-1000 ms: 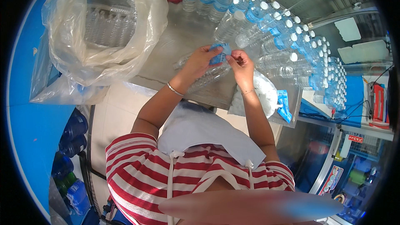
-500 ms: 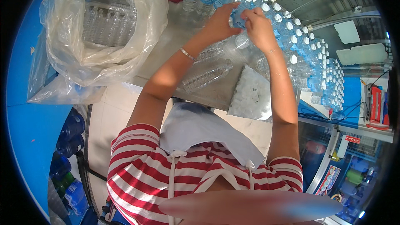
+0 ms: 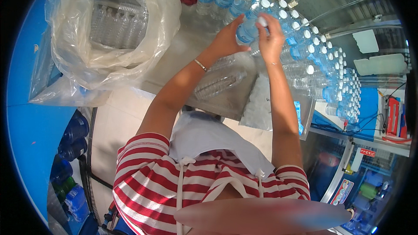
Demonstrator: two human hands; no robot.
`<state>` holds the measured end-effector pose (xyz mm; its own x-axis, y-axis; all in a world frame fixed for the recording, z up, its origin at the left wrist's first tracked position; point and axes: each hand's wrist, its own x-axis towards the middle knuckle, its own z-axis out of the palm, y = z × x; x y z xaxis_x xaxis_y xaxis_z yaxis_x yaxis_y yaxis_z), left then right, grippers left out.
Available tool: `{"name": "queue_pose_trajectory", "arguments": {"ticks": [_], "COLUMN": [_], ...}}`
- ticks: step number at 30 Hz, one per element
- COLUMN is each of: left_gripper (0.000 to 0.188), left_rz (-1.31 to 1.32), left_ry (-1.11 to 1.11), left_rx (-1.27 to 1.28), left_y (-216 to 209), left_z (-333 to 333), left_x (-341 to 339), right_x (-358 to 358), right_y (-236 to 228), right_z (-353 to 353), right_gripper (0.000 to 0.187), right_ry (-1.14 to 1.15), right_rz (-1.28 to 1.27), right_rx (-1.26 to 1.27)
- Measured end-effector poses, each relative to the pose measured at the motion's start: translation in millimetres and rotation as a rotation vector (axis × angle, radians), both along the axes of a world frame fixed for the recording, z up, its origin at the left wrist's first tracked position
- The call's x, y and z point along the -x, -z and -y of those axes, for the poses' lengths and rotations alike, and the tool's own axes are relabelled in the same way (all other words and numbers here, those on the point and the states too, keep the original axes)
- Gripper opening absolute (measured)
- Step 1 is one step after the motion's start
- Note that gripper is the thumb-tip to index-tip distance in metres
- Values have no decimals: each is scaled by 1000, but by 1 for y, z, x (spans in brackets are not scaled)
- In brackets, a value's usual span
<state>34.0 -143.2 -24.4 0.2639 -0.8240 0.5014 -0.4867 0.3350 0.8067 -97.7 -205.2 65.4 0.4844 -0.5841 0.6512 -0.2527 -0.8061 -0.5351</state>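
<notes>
My left hand (image 3: pixel 228 39) wraps its fingers round the labelled bottle (image 3: pixel 245 37); whether my right hand (image 3: pixel 272 41) grips the white cap (image 3: pixel 262 21), I can't tell. Probably slick, squeezable: hold mid-body, gently.

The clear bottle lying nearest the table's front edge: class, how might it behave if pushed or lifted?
The clear bottle looks empty, so it is probably light for its size. Its transparent, ribbed walls suggest thin plastic that could dent when gripped. Lying on its rounded side, it may roll.
</notes>
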Motion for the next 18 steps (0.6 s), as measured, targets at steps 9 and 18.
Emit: {"name": "queue_pose_trajectory", "arguments": {"ticks": [9,18], "left_gripper": [46,57], "left_rz": [-1132,-1427], "left_ry": [1050,1259], "left_rx": [-541,-646], "left_y": [-89,-104], "left_z": [-84,-133], "left_x": [22,5], "right_x": [31,72], "right_y": [-32,-79], "right_z": [-19,-38], "right_gripper": [38,43], "right_ry": [-1061,-502], "right_rz": [920,66], "right_rx": [-1054,91]}}
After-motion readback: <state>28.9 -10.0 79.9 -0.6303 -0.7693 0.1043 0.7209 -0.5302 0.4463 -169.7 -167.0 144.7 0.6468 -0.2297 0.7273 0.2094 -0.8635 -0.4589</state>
